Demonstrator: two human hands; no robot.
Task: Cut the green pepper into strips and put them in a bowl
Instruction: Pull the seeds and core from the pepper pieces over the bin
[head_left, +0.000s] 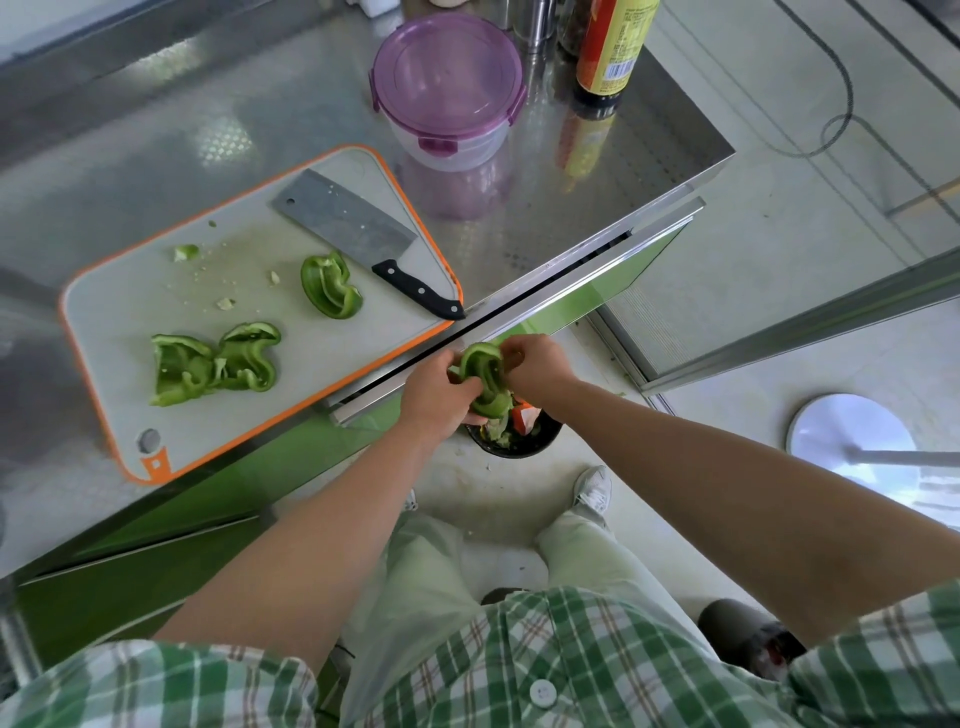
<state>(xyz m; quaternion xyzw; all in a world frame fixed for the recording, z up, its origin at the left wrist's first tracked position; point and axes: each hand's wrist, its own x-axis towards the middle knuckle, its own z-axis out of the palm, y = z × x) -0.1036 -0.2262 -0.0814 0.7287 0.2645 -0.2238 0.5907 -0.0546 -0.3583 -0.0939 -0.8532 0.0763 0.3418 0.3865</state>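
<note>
A green pepper piece (485, 376) is gripped by curled fingers of left hand (434, 397) and right hand (537, 366), held above a black bin (540, 439).

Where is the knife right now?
In the head view the knife lies flat on the right part of the cutting board, just beyond a pepper piece, its black handle at the board's right corner by the counter edge.

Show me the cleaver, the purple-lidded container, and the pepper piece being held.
cleaver (368, 240), head view, on the blade, toward the handle.
purple-lidded container (447, 73), head view, centre of the lid.
held pepper piece (485, 371), head view, its curved green wall.
</note>
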